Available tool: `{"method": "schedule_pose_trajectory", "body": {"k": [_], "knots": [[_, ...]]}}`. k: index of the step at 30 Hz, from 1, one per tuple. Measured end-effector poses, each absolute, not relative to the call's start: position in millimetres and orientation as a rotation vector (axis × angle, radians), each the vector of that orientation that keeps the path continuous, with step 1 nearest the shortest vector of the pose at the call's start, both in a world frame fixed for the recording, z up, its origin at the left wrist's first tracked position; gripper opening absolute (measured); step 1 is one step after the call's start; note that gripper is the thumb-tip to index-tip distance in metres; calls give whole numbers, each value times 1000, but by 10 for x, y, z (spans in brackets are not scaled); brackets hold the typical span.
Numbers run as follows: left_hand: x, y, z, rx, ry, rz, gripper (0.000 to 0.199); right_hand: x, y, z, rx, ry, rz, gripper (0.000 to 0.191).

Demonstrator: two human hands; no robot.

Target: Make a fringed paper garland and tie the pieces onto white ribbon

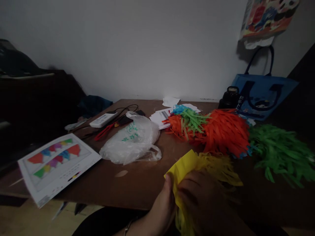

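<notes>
Both hands are on a yellow fringed paper tassel (183,164) at the table's front edge. My left hand (162,203) grips its solid, uncut band from the left, thumb pressed along the edge. Across the band, my right hand (199,191) has its fingers curled over the paper from the right. Yellow strips spread out behind the right hand, and more hang down between the hands. Beyond them lie an orange-red fringed bundle (225,131) and a light green one (194,119). A dark green fringed bundle (283,150) lies at the right.
A clear plastic bag (133,141) lies mid-table, left of my hands. Further left is a printed sheet (59,167) with coloured bunting pictures. White cards (159,118), a white power strip (103,120), a black bottle (228,97) and a blue bag (263,95) stand or lie toward the back.
</notes>
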State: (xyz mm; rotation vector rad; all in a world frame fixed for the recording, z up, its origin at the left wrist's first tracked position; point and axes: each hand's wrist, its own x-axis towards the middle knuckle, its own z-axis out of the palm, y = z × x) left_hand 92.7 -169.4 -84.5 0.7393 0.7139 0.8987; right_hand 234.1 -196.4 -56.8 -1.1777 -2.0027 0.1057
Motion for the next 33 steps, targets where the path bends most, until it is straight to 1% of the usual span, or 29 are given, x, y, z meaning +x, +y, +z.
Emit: {"method": "schedule_pose_trajectory", "body": {"k": [3,6,10,12,16,17,20,22,25,28,33], "knots": [[959,-1681,-796,627,521,739,74,2375,-1953,-587,-1184,-1976,174,16],[954,-1663,-735,520,349,641,69,2411,-1952,-590,-1208,-1919,311,15],[937,-1664,-685,487,300,623,63,2460,-1938,-578,-1208,-1848,505,14],[928,-1672,-676,492,313,631,57,2490,-1926,-580,-1201,-1830,560,15],[902,-1683,-658,544,364,705,37,2548,-1908,-593,-1261,-1788,607,19],[896,-1683,-649,555,369,723,39,2557,-1907,-592,-1275,-1780,613,19],[888,-1681,-616,558,370,746,52,2571,-1914,-565,-1273,-1762,610,19],[891,-1684,-605,554,391,754,55,2571,-1927,-534,-1270,-1754,589,19],[894,-1701,-627,570,427,770,53,2570,-1951,-496,-1299,-1760,554,19],[883,-1715,-693,630,474,778,48,2577,-1968,-494,-1311,-1784,552,15],[846,-1695,-763,983,704,842,40,2565,-1972,-527,-1284,-1822,554,12]]}}
